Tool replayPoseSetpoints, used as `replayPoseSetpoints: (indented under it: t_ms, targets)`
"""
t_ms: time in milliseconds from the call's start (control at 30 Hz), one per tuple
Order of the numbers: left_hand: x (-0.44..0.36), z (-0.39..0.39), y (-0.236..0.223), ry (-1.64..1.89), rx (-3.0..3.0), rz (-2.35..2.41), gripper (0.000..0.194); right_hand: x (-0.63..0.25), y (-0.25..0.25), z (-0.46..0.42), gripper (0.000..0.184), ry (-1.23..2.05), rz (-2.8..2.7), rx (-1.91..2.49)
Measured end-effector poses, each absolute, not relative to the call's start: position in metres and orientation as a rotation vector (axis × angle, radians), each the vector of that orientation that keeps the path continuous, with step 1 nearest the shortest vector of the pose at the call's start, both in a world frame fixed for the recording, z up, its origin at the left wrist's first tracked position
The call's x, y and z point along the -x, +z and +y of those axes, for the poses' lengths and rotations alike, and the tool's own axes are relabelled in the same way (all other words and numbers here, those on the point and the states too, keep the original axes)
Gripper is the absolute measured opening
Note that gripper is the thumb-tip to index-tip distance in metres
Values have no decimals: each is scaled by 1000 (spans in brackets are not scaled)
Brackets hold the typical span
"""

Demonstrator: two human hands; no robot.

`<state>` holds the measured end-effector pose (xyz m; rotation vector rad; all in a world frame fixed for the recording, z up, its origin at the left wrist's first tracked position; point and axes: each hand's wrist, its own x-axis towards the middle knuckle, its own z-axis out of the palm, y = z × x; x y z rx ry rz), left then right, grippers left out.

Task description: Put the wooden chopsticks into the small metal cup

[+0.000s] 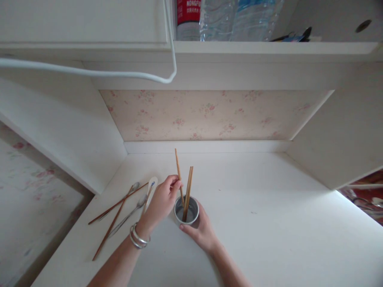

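Note:
My left hand point(163, 197) pinches a light wooden chopstick point(178, 165), whose lower end is inside a grey metal cup point(194, 218). Two more light chopsticks point(189, 187) stand in the cup, leaning together. My right hand point(204, 231) is wrapped round the cup's right side and front. To the left of my left hand lie crossed dark brown chopsticks point(111, 225), metal spoons point(128, 216) and a white spoon point(153, 182) with a blue mark. My left hand and wrist partly cover the white spoon and the thin light stick beside it.
A white cable point(119, 74) hangs across the upper left. Above the white desktop point(254, 223), a shelf point(269, 48) holds clear plastic bottles point(218, 20) and a red-labelled one point(188, 18). White side panels point(344, 131) flank the desk.

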<state>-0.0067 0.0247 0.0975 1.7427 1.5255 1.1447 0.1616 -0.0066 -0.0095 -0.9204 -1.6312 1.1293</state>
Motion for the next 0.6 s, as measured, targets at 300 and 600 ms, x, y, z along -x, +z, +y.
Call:
replayPoseSetpoints:
  t_ms: [300,600]
  targets:
    - [-1,19,62,1008,-1680,1527,26,-163,-8,-2,77,1160,-1634,886]
    - [1,13,59,998,-1552,1470,33,-162,-8,-1,78,1184,-1637,879]
